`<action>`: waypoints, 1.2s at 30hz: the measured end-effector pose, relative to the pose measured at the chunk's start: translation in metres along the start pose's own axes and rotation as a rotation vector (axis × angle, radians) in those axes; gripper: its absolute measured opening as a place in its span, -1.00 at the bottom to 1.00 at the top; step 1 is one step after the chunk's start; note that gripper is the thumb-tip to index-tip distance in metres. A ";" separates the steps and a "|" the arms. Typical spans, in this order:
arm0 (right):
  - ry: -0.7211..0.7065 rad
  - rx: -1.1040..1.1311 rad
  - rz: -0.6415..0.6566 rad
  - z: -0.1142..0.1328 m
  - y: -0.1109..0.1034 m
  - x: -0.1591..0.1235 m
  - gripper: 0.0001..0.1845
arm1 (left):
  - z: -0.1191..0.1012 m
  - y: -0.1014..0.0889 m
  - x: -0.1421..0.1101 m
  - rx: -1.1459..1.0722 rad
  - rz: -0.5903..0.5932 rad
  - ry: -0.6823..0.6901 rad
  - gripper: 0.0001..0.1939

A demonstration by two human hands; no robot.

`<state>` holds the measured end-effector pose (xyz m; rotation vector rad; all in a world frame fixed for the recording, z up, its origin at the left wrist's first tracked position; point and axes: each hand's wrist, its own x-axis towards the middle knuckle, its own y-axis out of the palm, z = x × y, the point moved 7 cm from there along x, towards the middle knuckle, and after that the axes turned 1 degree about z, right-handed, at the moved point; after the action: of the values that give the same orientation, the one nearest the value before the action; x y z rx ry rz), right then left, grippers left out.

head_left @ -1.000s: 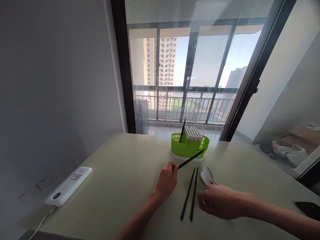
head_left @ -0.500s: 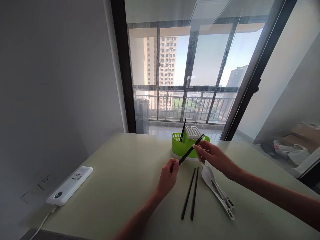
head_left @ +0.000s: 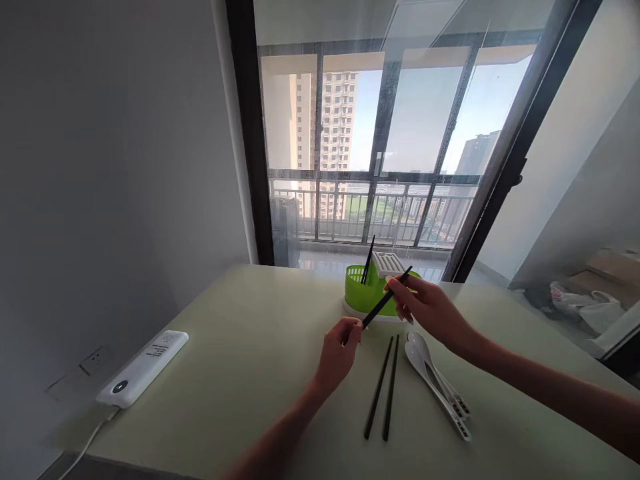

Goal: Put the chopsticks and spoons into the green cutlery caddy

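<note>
Chopsticks [head_left: 379,388], two, flat on the counter [head_left: 250,387] at lower middle. White spoons [head_left: 437,380] just to the right. Above, left hand [head_left: 339,350] closed around black stick [head_left: 379,309], maybe a pair, hard to tell; right hand [head_left: 427,310] pinching near its top. Behind, near the middle, green basket [head_left: 356,292].

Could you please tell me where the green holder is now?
In the head view, the green holder stands right of centre near the far edge of the table, just beyond the left hand and right hand.
</note>
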<state>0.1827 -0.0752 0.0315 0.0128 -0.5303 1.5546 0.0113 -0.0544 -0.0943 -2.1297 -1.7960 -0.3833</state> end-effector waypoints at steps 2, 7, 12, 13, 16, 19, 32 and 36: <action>-0.054 -0.052 -0.010 0.007 -0.001 -0.002 -0.50 | -0.001 0.000 0.000 -0.019 -0.006 -0.005 -0.76; -0.249 -0.310 -0.006 0.033 0.000 -0.011 -0.54 | -0.011 0.004 -0.002 0.003 0.027 0.019 -0.81; -0.354 -0.447 0.080 0.042 0.010 -0.018 -0.60 | -0.011 0.009 -0.005 0.157 0.088 0.011 -0.87; -0.358 -0.468 0.089 0.041 0.011 -0.019 -0.61 | -0.009 0.010 -0.005 0.188 0.097 0.010 -0.87; -0.359 -0.512 0.114 0.037 0.013 -0.021 -0.62 | -0.003 0.012 -0.006 0.239 0.138 0.015 -0.84; -0.341 -0.537 0.123 0.033 0.013 -0.021 -0.61 | 0.001 0.014 -0.006 0.253 0.168 0.006 -0.82; -0.322 -0.581 0.177 0.019 0.016 -0.015 -0.60 | 0.013 0.014 -0.005 0.238 0.242 -0.028 -0.81; -0.286 -0.575 0.177 0.020 0.013 -0.010 -0.61 | 0.022 0.015 -0.003 0.236 0.248 -0.054 -0.81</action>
<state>0.1655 -0.0909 0.0416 -0.2612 -1.2179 1.5286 0.0249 -0.0505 -0.1165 -2.1736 -1.4940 -0.0493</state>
